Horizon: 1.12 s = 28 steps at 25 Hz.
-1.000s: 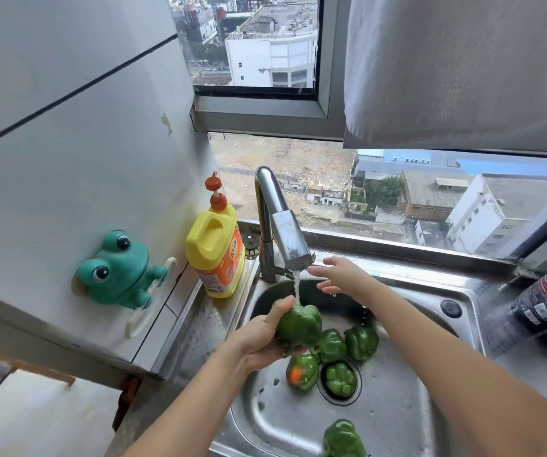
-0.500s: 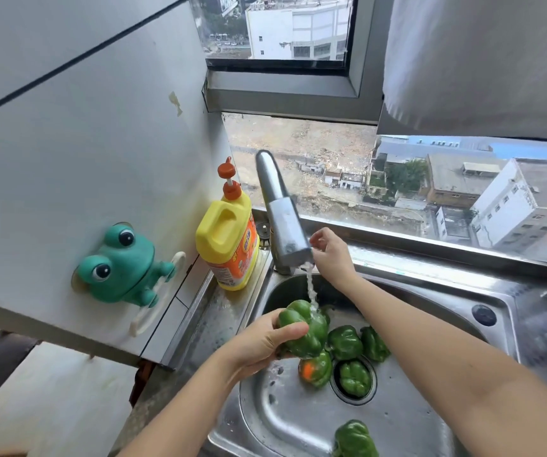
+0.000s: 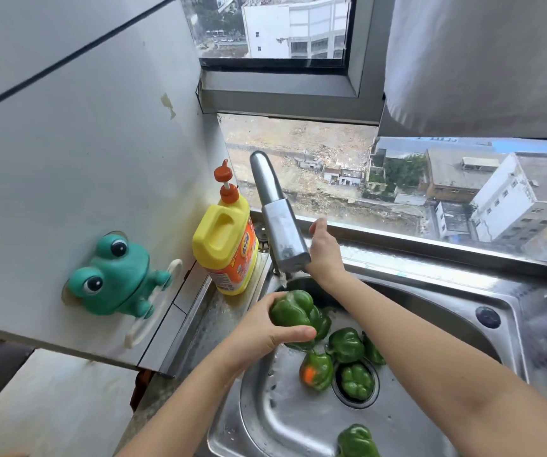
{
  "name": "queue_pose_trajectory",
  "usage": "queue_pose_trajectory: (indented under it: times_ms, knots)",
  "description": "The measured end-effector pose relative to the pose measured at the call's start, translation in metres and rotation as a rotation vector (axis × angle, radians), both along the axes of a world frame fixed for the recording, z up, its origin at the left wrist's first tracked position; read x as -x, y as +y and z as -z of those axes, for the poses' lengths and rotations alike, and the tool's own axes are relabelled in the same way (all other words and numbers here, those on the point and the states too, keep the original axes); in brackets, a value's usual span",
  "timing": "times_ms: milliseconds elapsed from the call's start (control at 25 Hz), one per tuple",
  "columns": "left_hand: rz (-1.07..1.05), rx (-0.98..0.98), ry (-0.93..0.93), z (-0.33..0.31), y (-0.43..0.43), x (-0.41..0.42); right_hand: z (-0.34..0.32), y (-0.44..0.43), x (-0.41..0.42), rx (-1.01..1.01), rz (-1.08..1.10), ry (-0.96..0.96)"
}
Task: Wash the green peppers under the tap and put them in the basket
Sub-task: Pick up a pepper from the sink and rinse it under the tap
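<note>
The left hand (image 3: 265,331) holds one green pepper (image 3: 293,310) over the sink (image 3: 430,291), just under the end of the tap (image 3: 278,222). The fingers and thumb curl round it from the side. This pepper is big, bumpy and shiny, dark green all over, with deep folds between its lumps.

The right hand (image 3: 325,249) is up beside the tap. Its thumb points up, but its fingers are hidden behind the tap, so I cannot tell if they hold anything.

More peppers lie down in the sink. A small bumpy pepper (image 3: 358,380) sits in the drain hole. A pepper with an orange spot (image 3: 318,371) lies just beside it. Two more green ones (image 3: 346,344) lie close together behind the drain. Another pepper (image 3: 358,440) lies alone near the front of the sink, well apart from the rest.

A yellow soap bottle (image 3: 224,249) with an orange pump stands left of the tap. A green frog toy (image 3: 114,282) sticks to the wall.
</note>
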State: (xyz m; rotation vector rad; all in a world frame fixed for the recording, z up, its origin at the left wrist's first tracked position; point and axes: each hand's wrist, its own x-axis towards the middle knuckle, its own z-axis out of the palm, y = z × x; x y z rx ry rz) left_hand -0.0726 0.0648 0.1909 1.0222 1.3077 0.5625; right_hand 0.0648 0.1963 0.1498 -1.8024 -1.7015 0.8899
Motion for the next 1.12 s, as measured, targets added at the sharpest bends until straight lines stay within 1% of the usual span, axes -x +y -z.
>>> queue_pose_trajectory:
  times_ms: [80, 200, 280, 320, 360, 400, 480, 640, 840, 960, 1120]
  knots:
    - [-0.013, -0.011, 0.014, -0.003, 0.000, 0.001, -0.007, -0.001, -0.008, 0.022, -0.048, -0.073]
    - [-0.018, -0.012, 0.011, -0.001, 0.000, 0.000, -0.018, -0.003, -0.022, -0.007, -0.176, -0.147]
    - [-0.025, -0.025, 0.037, 0.000, 0.001, -0.003, -0.023, -0.004, -0.029, 0.060, -0.200, -0.154]
    - [-0.028, -0.035, 0.056, -0.001, 0.000, -0.005, -0.026, -0.005, -0.031, 0.114, -0.164, -0.170]
    - [-0.025, -0.055, 0.076, -0.002, 0.000, -0.007, -0.029, -0.008, -0.033, 0.169, -0.153, -0.225]
    - [-0.013, -0.079, 0.103, -0.004, 0.001, -0.008, -0.031, -0.011, -0.034, 0.207, -0.193, -0.305]
    - [0.012, -0.136, 0.170, -0.007, 0.002, -0.010, -0.026, -0.014, -0.036, 0.197, -0.314, -0.414]
    - [0.053, -0.235, 0.295, -0.004, 0.003, -0.005, -0.020, -0.015, -0.037, 0.141, -0.450, -0.442]
    - [0.103, -0.310, 0.399, 0.000, 0.001, 0.000, -0.029, -0.016, -0.023, 0.103, -0.452, -0.538]
    - [0.098, -0.349, 0.424, -0.001, -0.001, 0.000, -0.029, -0.018, -0.021, 0.118, -0.418, -0.493]
    - [0.097, -0.335, 0.471, 0.002, -0.007, -0.003, -0.031, -0.022, -0.033, 0.153, -0.506, -0.478]
